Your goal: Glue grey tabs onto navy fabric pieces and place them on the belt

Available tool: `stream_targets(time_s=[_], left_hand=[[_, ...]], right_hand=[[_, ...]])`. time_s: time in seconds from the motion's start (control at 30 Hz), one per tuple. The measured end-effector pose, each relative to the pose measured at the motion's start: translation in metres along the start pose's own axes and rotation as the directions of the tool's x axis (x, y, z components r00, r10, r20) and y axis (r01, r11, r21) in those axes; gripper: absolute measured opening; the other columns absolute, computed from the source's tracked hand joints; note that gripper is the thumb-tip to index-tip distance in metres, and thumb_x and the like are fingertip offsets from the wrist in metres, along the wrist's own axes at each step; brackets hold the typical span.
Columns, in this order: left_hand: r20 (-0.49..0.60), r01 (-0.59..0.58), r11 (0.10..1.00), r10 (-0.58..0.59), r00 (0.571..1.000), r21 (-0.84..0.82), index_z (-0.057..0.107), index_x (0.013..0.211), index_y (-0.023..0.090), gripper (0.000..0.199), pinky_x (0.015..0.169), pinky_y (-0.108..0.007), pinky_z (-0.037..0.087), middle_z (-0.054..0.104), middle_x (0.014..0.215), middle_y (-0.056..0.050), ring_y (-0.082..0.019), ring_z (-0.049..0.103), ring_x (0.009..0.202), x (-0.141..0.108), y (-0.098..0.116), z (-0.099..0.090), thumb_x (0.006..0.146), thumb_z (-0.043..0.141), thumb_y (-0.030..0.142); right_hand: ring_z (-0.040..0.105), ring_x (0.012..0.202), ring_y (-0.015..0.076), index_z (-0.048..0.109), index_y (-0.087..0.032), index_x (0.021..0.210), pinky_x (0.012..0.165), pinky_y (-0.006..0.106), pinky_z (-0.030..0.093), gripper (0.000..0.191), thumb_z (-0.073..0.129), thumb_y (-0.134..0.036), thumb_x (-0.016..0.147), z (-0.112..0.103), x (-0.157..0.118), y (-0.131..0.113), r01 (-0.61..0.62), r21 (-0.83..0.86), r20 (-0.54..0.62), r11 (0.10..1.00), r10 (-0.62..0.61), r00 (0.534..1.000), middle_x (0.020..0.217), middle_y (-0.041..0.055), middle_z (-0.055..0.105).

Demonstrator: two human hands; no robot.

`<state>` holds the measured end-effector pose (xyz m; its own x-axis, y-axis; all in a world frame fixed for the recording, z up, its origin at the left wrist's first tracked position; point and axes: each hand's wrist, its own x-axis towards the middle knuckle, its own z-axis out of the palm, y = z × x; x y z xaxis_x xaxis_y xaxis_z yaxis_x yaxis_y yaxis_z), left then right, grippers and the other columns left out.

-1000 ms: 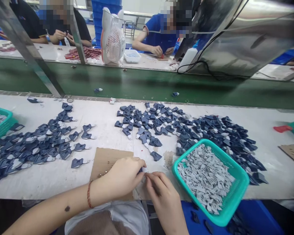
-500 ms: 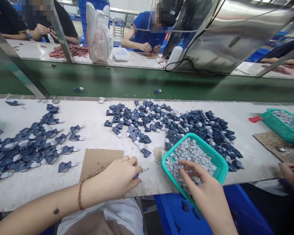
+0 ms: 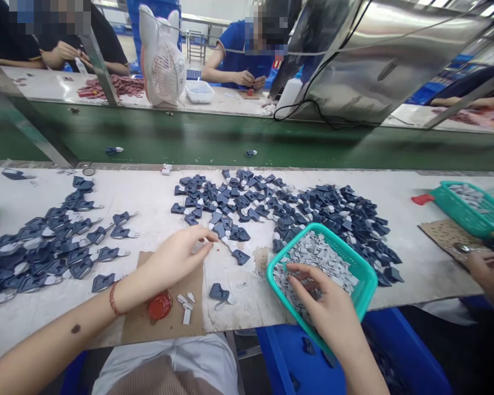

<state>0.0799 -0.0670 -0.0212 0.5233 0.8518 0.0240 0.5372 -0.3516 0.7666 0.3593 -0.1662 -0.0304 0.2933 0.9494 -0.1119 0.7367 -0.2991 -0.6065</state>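
Observation:
My left hand [image 3: 185,252] is above the table, fingers curved and thumb slightly apart. Its fingertips are at the pale narrow end of a dark blue plastic piece [image 3: 241,257]; whether they touch it I cannot tell. Another dark blue piece [image 3: 219,292] with a pale tail lies below that hand. On the cardboard [image 3: 148,323] under my left forearm are a round red lid-like thing [image 3: 160,306] and some small white strips [image 3: 186,315]. My right hand [image 3: 325,293] is over a green basket [image 3: 368,293] of small grey pieces [image 3: 325,255], its thumb and index finger apart.
Piles of dark blue pieces [image 3: 333,211] lie behind the basket and at left [image 3: 37,247]. Blue bins [image 3: 280,356] stand below the table edge. At right are another green basket [image 3: 477,208] and a co-worker's hand [image 3: 483,274]. A green strip [image 3: 214,137] runs behind, with people beyond.
My left hand has moved up and left, off a dark blue piece that now lies on the table. The red lid-like thing and white strips are uncovered. My right hand stays at the basket.

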Motion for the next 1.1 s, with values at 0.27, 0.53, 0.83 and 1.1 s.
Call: stream_targets(time_s=[0.27, 0.53, 0.83, 1.1], left_hand=[[0.022, -0.172, 0.886, 0.18, 0.983, 0.431, 0.063, 0.109, 0.014, 0.026, 0.095, -0.045, 0.049, 0.064, 0.119, -0.012, -0.028, 0.058, 0.109, 0.023, -0.053, -0.019, 0.091, 0.044, 0.011], [0.075, -0.252, 0.766, 0.259, 0.963, 0.592, 0.061, 0.117, 0.012, 0.033, 0.09, -0.046, 0.05, 0.059, 0.12, -0.017, -0.029, 0.057, 0.104, 0.025, -0.063, -0.02, 0.094, 0.038, 0.009], [0.106, -0.298, 0.751, 0.294, 0.95, 0.59, 0.065, 0.104, 0.013, 0.027, 0.085, -0.04, 0.05, 0.06, 0.107, -0.014, -0.026, 0.058, 0.098, 0.028, -0.065, -0.024, 0.093, 0.04, 0.009], [0.156, -0.383, 0.787, 0.353, 0.922, 0.483, 0.068, 0.097, 0.016, 0.019, 0.09, -0.038, 0.048, 0.061, 0.108, -0.012, -0.026, 0.056, 0.101, 0.033, -0.063, -0.043, 0.084, 0.055, 0.012]], right_hand=[[0.065, 0.088, 0.0269, 0.058, -0.025, 0.099, 0.066, 0.035, 0.05, 0.021, 0.05, -0.039, 0.084, 0.003, 0.015, -0.005, 0.122, -0.086, 0.1, 0.989, -0.113, 0.989, 0.095, 0.0086, 0.069], [0.065, 0.086, 0.0235, 0.054, -0.025, 0.097, 0.07, 0.034, 0.053, 0.019, 0.052, -0.041, 0.087, 0.002, 0.019, -0.002, 0.146, 0.021, 0.132, 0.989, -0.147, 0.98, 0.092, 0.0064, 0.066], [0.07, 0.08, 0.0252, 0.064, -0.025, 0.095, 0.065, 0.034, 0.058, 0.02, 0.053, -0.039, 0.086, -0.003, 0.025, 0.004, 0.215, 0.007, 0.152, 0.977, -0.213, 0.965, 0.089, 0.0072, 0.073], [0.074, 0.092, 0.0302, 0.071, -0.028, 0.096, 0.068, 0.037, 0.062, 0.023, 0.054, -0.035, 0.083, -0.01, 0.029, 0.017, 0.276, -0.011, 0.23, 0.961, -0.267, 0.936, 0.102, 0.0072, 0.077]])
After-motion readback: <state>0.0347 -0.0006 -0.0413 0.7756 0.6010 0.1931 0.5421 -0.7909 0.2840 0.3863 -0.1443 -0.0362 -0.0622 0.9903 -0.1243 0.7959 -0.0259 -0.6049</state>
